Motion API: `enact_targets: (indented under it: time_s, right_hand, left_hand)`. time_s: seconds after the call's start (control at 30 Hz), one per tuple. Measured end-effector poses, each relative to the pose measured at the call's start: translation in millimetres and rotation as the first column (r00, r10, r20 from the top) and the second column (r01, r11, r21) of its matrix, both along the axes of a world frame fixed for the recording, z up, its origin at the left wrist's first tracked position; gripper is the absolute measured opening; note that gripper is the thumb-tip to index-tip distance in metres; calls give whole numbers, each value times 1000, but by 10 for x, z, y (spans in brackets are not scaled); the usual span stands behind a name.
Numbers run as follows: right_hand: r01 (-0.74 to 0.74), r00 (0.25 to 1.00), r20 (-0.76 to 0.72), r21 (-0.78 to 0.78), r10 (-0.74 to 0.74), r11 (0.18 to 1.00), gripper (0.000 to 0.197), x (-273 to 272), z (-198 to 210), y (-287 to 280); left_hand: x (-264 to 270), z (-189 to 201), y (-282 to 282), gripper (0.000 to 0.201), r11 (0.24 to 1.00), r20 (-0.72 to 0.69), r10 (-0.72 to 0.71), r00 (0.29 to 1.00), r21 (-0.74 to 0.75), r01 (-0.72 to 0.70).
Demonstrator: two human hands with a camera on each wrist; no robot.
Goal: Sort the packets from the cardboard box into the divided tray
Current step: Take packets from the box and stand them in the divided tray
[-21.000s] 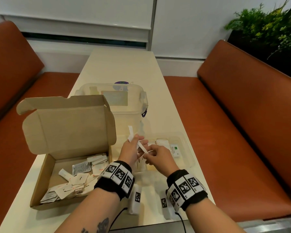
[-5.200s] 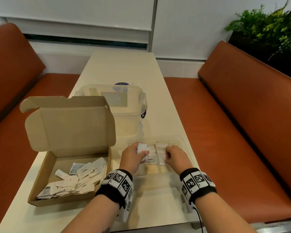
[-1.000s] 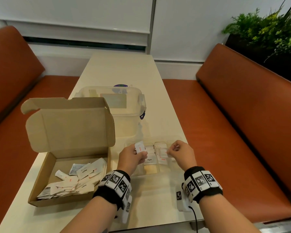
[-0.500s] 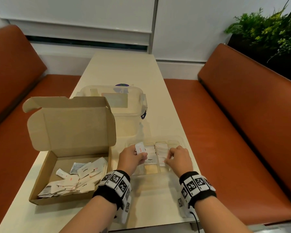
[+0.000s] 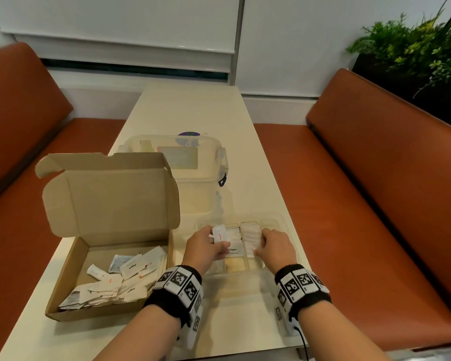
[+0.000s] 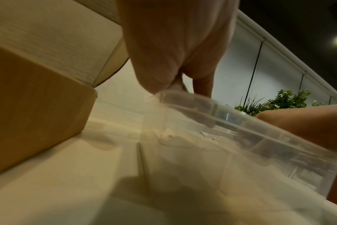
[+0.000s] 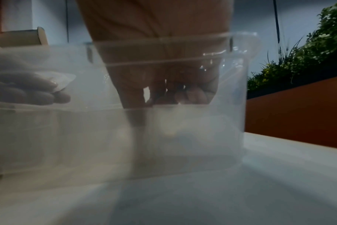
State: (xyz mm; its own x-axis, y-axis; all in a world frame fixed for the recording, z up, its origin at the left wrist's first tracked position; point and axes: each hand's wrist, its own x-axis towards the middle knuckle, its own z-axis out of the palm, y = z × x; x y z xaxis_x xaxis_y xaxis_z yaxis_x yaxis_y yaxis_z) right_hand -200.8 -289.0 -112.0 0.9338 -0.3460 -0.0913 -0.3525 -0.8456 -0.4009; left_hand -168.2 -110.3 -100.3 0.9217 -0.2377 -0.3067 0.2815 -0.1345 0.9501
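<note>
Clear plastic divided tray point(image 5: 284, 220) sits centre-right of head view, on the cream table point(image 5: 193, 105); cardboard box point(image 5: 71, 280) lower left w/ lid up, loose packets point(image 5: 120, 282) heaped inside, so sorting is far from done by my read.

L hand point(image 5: 206, 250) clamped on one white packet point(image 5: 220, 233) w/ red print, pinched upright over the tray's left end. R hand point(image 5: 276, 247) down in the tray, fingers curled, tips on the stack of white packets point(image 5: 250, 237) in the middle-right compartment. R wrist cam shows fingertips point(image 7: 194, 95) thru the tray wall point(image 7: 183, 137); can't tell if they pinch anything or just press. Hands apart, not touching each other.

Step in hand, imo: squaring up the stack, then dropping the held packet into its slot.

How to do it well:
- read the red label first, match to the right compartment; pepper-marked packet point(image 5: 233, 249) lies in the one next to the L hand, don't mix.
- lay it flat, aligned w/ the stack, not on edge across a divider.
- tray is light plastic, prob slides; keep R hand pressing down while the L places.
- release low, no flicking.

Lidded clear tub point(image 5: 193, 165) behind the tray, not involved.
</note>
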Motion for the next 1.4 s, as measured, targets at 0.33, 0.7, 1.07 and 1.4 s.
enact_targets:
  time_s: [0.33,0.7,1.07,1.4]
  right_hand:
    - [-298,935,281,298,215,907,21,-12,455,132]
    - [-98,989,135,297,60,950,7,-119,397,-103]
    - [21,1000,4,69,-21,997,18,-65,152,-117]
    - [-28,999,-27,-70,26,997,14,-32,59,-36]
  left_hand:
    - [23,199,-138,17,988,105,-136,985,92,127]
    - [-45,137,-417,4,930,245,-197,949,354,102]
    - [-92,-27,-510,15,799,143,-239,961,592,110]
    - [-115,-21,-565,6,815,112,-221,969,567,120]
